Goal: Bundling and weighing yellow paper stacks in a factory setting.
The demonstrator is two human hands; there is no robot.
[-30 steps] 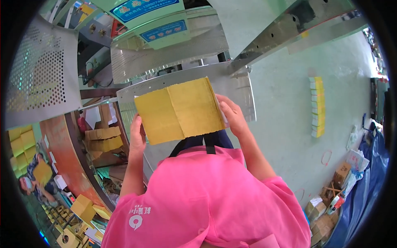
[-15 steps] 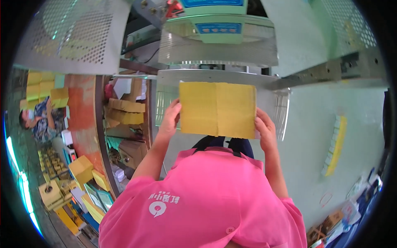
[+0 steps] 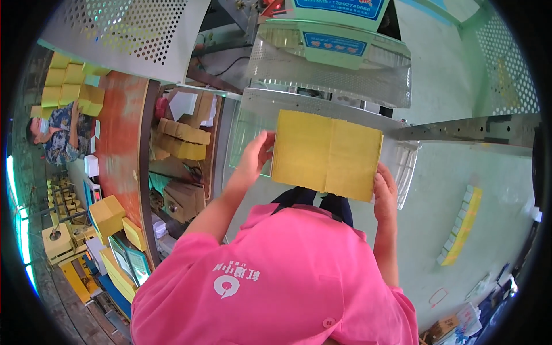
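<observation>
In front of my body is a yellow cardboard piece (image 3: 326,154), flat and rectangular, with a crease down its middle. It lies level and slightly tilted to the right; whether it is one sheet or several stacked together, I cannot tell. At its right edge, my right hand (image 3: 385,187) has its fingers closed on the cardboard. My left hand (image 3: 257,154) is at the left edge, fingers apart and partly bent, the fingertips close to or touching the side. Beneath and beyond the cardboard is a metal machine tray (image 3: 261,102).
A machine with a clear ribbed cover (image 3: 328,60) stands ahead, with a metal bar (image 3: 471,127) at right. To the left are a red-brown table (image 3: 121,126), shelves with cardboard (image 3: 184,138), yellow boxes (image 3: 107,215) and another person (image 3: 60,135). A yellow-and-white strip (image 3: 463,224) lies on the floor at right.
The cardboard and both hands have shifted to the right in the picture, and the cardboard has tilted slightly clockwise. My left hand's fingers have loosened from its edge. The view has turned a little.
</observation>
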